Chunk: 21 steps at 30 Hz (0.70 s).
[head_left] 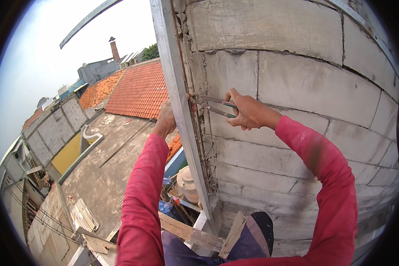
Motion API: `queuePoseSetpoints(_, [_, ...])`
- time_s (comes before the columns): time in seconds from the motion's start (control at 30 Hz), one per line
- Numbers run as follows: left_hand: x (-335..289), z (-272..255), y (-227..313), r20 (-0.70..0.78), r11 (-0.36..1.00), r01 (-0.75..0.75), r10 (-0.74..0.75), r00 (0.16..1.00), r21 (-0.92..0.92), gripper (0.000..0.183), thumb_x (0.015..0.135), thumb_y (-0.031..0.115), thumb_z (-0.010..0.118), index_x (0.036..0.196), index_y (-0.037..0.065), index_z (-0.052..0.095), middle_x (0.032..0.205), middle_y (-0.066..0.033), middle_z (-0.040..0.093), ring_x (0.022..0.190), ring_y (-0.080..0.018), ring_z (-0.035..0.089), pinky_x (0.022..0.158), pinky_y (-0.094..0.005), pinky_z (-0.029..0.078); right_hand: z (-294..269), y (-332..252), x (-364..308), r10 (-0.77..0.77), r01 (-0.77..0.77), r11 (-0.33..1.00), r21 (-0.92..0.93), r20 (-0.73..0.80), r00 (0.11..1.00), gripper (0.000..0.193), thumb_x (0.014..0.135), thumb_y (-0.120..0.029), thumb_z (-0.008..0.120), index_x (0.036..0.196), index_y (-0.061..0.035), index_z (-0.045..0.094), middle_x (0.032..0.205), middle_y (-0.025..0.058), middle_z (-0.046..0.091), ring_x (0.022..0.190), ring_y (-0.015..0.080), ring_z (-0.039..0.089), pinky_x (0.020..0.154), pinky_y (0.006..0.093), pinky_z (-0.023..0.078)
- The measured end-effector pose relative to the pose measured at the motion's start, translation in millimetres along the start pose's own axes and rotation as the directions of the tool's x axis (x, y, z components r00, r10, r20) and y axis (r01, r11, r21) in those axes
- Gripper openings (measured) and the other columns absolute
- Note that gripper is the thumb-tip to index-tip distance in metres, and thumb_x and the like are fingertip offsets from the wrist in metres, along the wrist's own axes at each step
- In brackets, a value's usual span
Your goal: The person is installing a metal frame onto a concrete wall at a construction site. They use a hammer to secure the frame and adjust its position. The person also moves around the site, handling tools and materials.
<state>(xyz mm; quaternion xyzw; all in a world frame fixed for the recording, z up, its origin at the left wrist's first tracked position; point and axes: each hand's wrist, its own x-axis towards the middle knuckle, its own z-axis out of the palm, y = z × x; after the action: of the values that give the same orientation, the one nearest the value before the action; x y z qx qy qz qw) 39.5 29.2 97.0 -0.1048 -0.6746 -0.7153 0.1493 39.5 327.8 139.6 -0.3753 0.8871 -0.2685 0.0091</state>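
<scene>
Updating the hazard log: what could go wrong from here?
Pinch: the bare left hand reaches around the tall grey metal post, its fingers near the head of the long-handled, green-gripped metal pincers; a slip might nip them.
Drop: the pincers, in the bare right hand, could fall if the grip loosens.

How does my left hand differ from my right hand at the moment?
The left hand is partly hidden behind the metal post, while the right hand shows in front of the block wall. The right hand grips the handles of the pincers; whether the left hand holds anything can't be told. Both are bare, with pink sleeves covering the forearms.
</scene>
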Motion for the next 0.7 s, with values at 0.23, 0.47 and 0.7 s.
queuePoseSetpoints(0.23, [3, -1, -9, 0.017, 0.993, -0.032, 0.034, 0.999, -0.115, 0.029, 0.104, 0.031, 0.065, 0.108, 0.003, 0.066, 0.094, -0.0130, 0.074, 0.080, -0.0210, 0.074, 0.058, -0.0333, 0.059, 1, 7, -6, -0.746, 0.096, 0.446, -0.890, -0.310, 0.589, 0.042, 0.099, -0.037, 0.068, 0.127, -0.0065, 0.060, 0.094, 0.0088, 0.059, 0.074, 0.0226, 0.066, 0.062, 0.0375, 0.055])
queuePoseSetpoints(0.47, [-1, -4, -7, 0.069, 0.990, -0.050, 0.060, 0.996, -0.134, 0.031, 0.102, 0.029, 0.068, 0.115, 0.001, 0.070, 0.091, -0.0111, 0.074, 0.076, -0.0191, 0.074, 0.060, -0.0303, 0.059, -7, -14, -14, 0.143, -0.167, 0.944, 0.286, 0.101, 0.984, 0.037, 0.106, -0.038, 0.057, 0.104, -0.0017, 0.066, 0.074, 0.0065, 0.064, 0.053, 0.0163, 0.058, 0.052, 0.0362, 0.049])
queuePoseSetpoints(0.7, [0, -9, -4, 0.046, 0.993, -0.021, 0.026, 0.999, -0.113, 0.026, 0.101, 0.019, 0.069, 0.118, 0.000, 0.073, 0.093, -0.0112, 0.076, 0.078, -0.0185, 0.075, 0.068, -0.0286, 0.061, 3, -10, -8, -0.157, 0.021, 0.869, -0.495, -0.237, 0.959, 0.030, 0.094, -0.030, 0.074, 0.107, -0.0063, 0.059, 0.082, 0.0083, 0.066, 0.069, 0.0204, 0.066, 0.059, 0.0358, 0.052])
